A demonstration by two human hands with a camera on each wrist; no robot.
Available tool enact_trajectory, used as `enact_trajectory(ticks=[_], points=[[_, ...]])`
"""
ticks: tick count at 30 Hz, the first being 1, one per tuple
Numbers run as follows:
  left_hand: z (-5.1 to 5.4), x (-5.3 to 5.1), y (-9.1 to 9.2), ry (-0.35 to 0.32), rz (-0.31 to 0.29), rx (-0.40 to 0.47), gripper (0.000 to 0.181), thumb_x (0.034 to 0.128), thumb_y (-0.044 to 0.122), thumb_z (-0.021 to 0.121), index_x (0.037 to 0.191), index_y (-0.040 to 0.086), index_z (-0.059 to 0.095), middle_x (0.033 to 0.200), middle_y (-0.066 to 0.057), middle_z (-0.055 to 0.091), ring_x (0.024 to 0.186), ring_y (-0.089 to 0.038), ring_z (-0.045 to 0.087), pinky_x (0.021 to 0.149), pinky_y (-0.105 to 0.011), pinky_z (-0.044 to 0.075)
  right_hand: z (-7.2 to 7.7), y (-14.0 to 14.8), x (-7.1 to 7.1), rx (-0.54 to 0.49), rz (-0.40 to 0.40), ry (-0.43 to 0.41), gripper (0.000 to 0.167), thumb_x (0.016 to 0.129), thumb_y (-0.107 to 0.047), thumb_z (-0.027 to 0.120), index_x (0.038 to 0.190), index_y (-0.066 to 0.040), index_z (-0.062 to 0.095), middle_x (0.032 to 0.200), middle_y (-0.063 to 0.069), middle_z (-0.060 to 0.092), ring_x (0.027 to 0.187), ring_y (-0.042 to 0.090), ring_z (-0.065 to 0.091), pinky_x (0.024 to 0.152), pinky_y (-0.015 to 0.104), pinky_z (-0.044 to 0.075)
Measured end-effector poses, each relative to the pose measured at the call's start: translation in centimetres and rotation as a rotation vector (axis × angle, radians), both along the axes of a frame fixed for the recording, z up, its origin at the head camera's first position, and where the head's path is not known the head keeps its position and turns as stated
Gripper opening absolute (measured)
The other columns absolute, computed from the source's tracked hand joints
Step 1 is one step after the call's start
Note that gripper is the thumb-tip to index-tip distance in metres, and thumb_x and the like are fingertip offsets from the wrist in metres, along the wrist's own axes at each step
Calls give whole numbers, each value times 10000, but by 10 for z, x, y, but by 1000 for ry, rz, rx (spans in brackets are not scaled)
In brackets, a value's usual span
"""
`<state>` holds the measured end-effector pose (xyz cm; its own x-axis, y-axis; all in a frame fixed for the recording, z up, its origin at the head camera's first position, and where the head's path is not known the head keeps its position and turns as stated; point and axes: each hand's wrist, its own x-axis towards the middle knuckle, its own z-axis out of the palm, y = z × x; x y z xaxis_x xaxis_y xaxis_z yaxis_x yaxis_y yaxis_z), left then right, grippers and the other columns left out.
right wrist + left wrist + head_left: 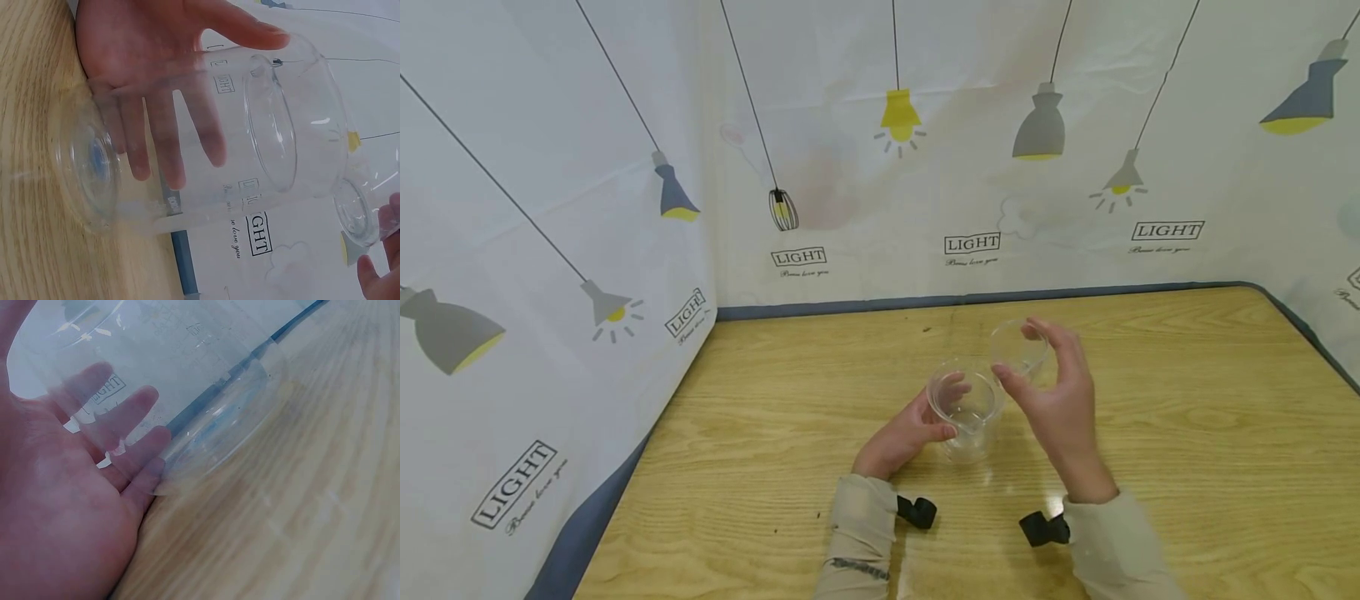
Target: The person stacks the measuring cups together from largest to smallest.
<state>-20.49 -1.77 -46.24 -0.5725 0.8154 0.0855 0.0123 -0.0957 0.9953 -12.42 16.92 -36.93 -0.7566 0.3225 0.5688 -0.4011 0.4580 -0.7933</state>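
A clear plastic cup (967,446) stands upright on the table, and my left hand (906,437) holds it with thumb and fingers round its side. Through the wall of this cup (206,206) in the right wrist view, a second round base shows near the rim, so another cup seems to sit inside. My right hand (1063,408) grips a separate clear cup (1019,348) between thumb and fingers, raised just right of and beyond the first cup's rim. In the left wrist view the left fingers (134,415) spread behind the transparent cup wall (219,434).
The wooden table (760,392) carries the standing cup. A white sheet (865,200) printed with hanging lamps walls off the back and sides, its dark blue border along the table edge. Black wrist mounts (917,512) stick out from both sleeves.
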Motion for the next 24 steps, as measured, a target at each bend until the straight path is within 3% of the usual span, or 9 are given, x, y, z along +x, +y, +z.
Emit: enact_trajectory(ticks=[4, 18, 24], points=[[0, 0, 0, 4, -1, -5, 770, 819, 288, 629, 1420, 119, 179, 1437, -164, 221, 1326, -290, 155, 1043, -463, 145, -1, -3, 0, 14, 10, -11, 574, 698, -53, 748, 1214, -42, 498, 1113, 130, 512, 1090, 198, 427, 945, 434, 278], [-2, -1, 0, -3, 10, -16, 668, 871, 46, 551, 1422, 130, 183, 1440, -127, 241, 1326, -254, 175, 1047, -444, 150, -2, -7, 0, 41, 34, -10, 588, 697, -40, 746, 1225, -34, 489, 1123, 140, 514, 1093, 241, 430, 922, 461, 296], [-1, -1, 0, -5, 7, -13, 677, 867, 65, 563, 1423, 131, 182, 1441, -134, 232, 1328, -264, 163, 1043, -450, 159, -23, 0, -13, 56, 32, 1, 623, 682, -90, 770, 1240, -136, 497, 1132, 53, 524, 1098, 197, 426, 922, 448, 295]])
